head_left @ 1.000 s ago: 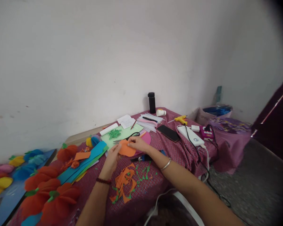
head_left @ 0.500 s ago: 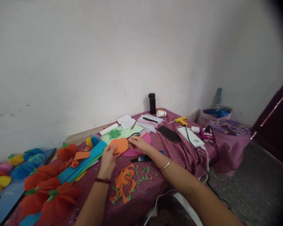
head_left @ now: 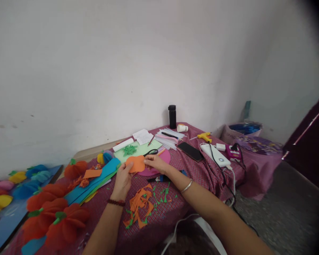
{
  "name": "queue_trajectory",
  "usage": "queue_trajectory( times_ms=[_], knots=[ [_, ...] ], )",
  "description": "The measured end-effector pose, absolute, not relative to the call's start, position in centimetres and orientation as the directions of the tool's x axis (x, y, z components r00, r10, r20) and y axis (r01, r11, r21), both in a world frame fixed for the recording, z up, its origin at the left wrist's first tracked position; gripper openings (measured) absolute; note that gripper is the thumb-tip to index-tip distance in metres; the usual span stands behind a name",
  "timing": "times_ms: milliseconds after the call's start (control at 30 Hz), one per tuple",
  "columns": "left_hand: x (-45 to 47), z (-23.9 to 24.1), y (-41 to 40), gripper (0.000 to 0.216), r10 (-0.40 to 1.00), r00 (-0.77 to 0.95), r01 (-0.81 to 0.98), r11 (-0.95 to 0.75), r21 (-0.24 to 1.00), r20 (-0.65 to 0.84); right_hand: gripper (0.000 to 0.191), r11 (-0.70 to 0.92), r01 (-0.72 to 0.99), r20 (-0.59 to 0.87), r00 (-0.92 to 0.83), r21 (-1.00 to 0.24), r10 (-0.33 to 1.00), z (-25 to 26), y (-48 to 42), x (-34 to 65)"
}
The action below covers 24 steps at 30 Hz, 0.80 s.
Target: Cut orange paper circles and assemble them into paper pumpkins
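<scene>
From the head camera, looking down at the table, the person is holding up a small rounded piece of orange paper (head_left: 135, 163) just above the middle of the maroon checked tablecloth (head_left: 202, 173). The left hand (head_left: 123, 179) is pinching the paper's left side between thumb and fingers. The right hand (head_left: 155, 163) is pinching its right edge with the fingertips. Both hands are closed on the paper, so it is hanging between them and not lying on the cloth.

The paper looks very light and thin. I think it is bendy and will crease or tear if it is squeezed hard or pulled. The edges, where the fingers are now, look like the best place to hold it, with a soft pinch.

A pink paper circle (head_left: 165, 156) is lying just behind the hands, and black-handled scissors (head_left: 151, 152) are lying a little farther back on a pale green sheet (head_left: 145, 148). Orange and green paper scraps (head_left: 139, 207) are lying near the person, under the arms. Puffy orange paper pumpkins (head_left: 55, 219) are sitting at the near left. A black phone (head_left: 190, 151) and a yellow glue gun (head_left: 204, 135) are lying to the far right, well apart from the hands.
</scene>
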<state>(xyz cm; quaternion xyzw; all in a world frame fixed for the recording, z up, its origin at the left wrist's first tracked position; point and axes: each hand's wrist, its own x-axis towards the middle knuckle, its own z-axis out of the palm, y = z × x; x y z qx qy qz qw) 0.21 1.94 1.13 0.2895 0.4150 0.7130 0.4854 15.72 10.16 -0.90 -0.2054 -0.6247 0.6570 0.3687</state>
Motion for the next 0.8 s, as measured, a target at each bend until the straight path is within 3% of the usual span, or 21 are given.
queue_trajectory(
  times_ms=[267,700,800],
  knots=[
    [0.7,0.85,2.09,0.039,0.971,-0.233,-0.456,-0.151,0.877,0.046,0.044,0.062,-0.229,0.2,-0.651,-0.971,0.732,-1.16,10.1,15.6],
    [0.75,0.51,2.24,0.044,0.967,-0.251,-0.419,-0.141,0.897,0.034,0.046,-0.085,-0.238,0.07,-0.578,-0.968,0.813,-0.95,10.21,15.25],
    [0.86,0.75,2.16,0.045,0.966,-0.255,-0.415,-0.135,0.9,0.027,0.045,-0.021,-0.226,0.121,-0.592,-0.974,0.797,-0.98,10.2,15.33]
  ],
)
